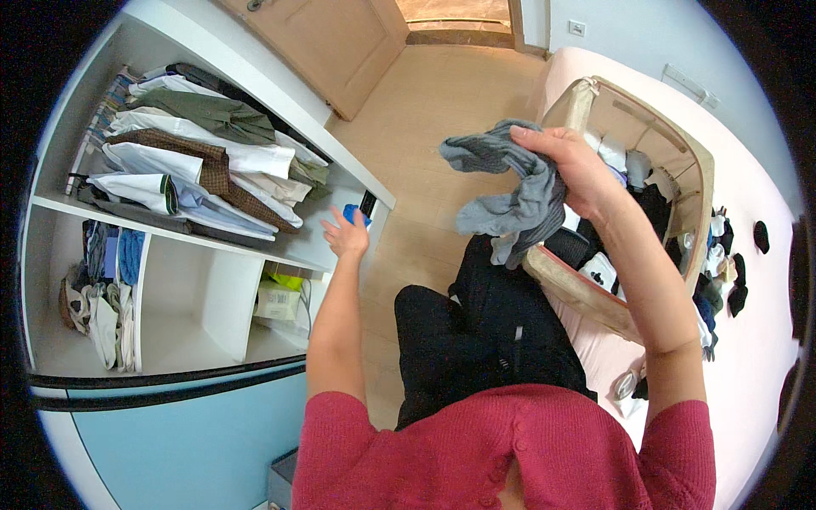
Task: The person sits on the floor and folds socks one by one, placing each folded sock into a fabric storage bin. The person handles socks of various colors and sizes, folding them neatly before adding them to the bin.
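My right hand (567,162) grips a bunched pair of grey ribbed socks (526,185), which dangles above the floor beside the bed. Below that wrist is a beige fabric storage box (701,210) holding several socks, black, white and grey. On the left, my left hand (347,234) is empty with its fingers spread, at the front of an open white wardrobe (210,248). Right by its fingertips, a small blue object (357,215) lies near the wardrobe edge; I cannot tell what it is.
Shirts and jackets (210,153) hang in the wardrobe's upper section. Folded clothes (105,319) fill a lower compartment. The storage box stands on a bed (758,357) with a pink sheet, where loose socks (717,268) are scattered. A wooden door (331,51) stands ajar ahead.
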The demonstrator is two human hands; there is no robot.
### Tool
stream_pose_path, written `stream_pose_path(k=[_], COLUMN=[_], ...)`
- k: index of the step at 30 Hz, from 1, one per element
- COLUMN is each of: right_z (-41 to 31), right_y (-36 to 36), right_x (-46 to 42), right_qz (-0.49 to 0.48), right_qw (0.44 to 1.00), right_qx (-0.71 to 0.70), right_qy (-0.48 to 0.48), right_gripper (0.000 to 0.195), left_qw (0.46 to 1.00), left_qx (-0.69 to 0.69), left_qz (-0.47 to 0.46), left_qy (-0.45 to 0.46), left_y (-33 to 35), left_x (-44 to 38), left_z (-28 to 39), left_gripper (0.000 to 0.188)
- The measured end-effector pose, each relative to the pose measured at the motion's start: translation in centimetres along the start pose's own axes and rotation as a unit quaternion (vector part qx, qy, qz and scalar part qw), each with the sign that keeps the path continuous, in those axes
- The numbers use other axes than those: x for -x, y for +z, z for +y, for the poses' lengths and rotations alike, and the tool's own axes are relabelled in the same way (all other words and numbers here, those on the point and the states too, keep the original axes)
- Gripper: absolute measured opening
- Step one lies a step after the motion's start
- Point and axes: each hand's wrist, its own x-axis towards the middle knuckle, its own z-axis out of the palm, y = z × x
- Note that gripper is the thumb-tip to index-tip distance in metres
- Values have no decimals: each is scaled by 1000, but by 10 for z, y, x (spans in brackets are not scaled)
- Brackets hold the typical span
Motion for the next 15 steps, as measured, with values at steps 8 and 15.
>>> stream_pose_path(k=[8,15], right_z=[6,12], right_y=[7,12], right_x=[-15,-16], right_qz=[5,15], right_qw=[1000,999], right_qx=[-3,26], right_qy=[15,34], right_gripper=[24,25], left_qw=[871,896], left_qx=[133,-219], left_qz=[-178,-274], left_qy=[439,272], left_y=[49,54], left_x=[214,94], left_z=[44,15], left_gripper=[60,34])
